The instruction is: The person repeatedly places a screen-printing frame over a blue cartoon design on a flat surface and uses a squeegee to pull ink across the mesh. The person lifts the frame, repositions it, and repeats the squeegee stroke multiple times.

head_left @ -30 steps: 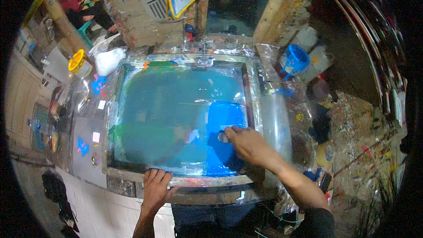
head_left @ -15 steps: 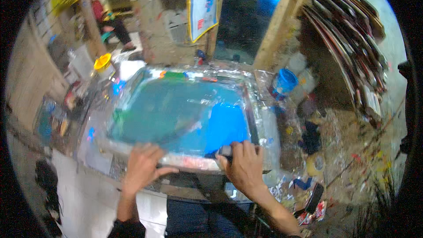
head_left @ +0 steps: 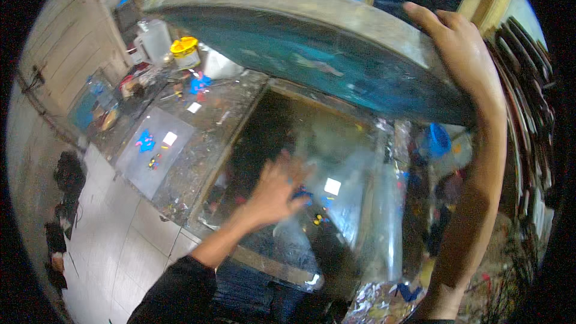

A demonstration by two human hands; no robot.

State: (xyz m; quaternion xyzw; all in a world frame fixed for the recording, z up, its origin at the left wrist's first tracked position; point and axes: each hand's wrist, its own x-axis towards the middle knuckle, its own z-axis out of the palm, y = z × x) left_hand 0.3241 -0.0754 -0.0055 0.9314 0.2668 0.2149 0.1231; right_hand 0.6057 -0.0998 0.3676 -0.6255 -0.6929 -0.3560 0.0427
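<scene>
A screen printing frame (head_left: 360, 12) stands tilted up at the far side of the table, its blue-green mesh (head_left: 282, 54) facing me. My right hand (head_left: 465, 54) grips its upper right edge, arm raised. Below, my left hand (head_left: 276, 192) reaches over the dark glassy table top (head_left: 258, 126), fingers spread and somewhat blurred, holding nothing. Just right of its fingers lies a clear sheet (head_left: 345, 207) with a white square (head_left: 332, 186) and small blue and yellow marks. Whether the fingers touch the sheet, I cannot tell.
Another translucent sheet (head_left: 147, 168) with similar coloured marks lies on the left side of the table. Behind it stand a yellow tub (head_left: 185, 53) and a whitish jug (head_left: 153, 42). A blue bucket (head_left: 438, 139) is at the right, near stacked boards (head_left: 522, 108).
The frame lay flat with blue ink on it and is now tilted up. My right hand has left a dark tool at the near edge and risen; my left has moved over the table top.
</scene>
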